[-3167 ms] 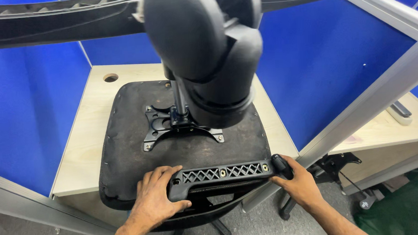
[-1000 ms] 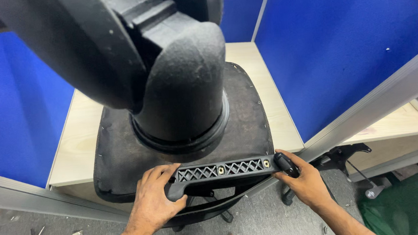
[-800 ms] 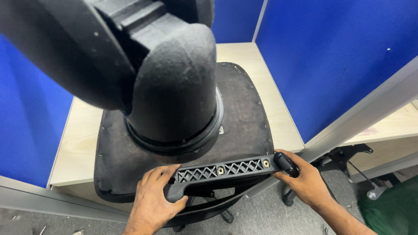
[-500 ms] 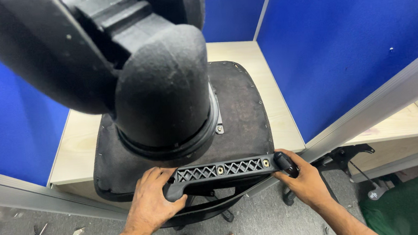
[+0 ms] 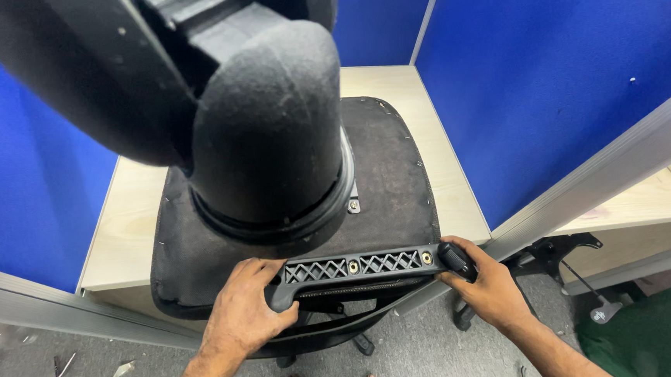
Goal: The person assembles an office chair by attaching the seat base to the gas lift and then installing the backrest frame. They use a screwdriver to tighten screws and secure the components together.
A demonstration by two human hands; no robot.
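Head view: left hand (image 5: 244,320) and right hand (image 5: 487,286) stay clamped on the black latticed bracket (image 5: 353,266) at the upturned chair seat's (image 5: 385,181) near edge on the counter (image 5: 128,228); only the camera mount (image 5: 262,131) has swung closer, so the grip holds steady.

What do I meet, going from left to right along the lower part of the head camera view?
Left hand → black latticed bracket → right hand → black chair base on the floor.

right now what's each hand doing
left hand: closed on the left end of the black bracket
right hand: closed on the bracket's right end
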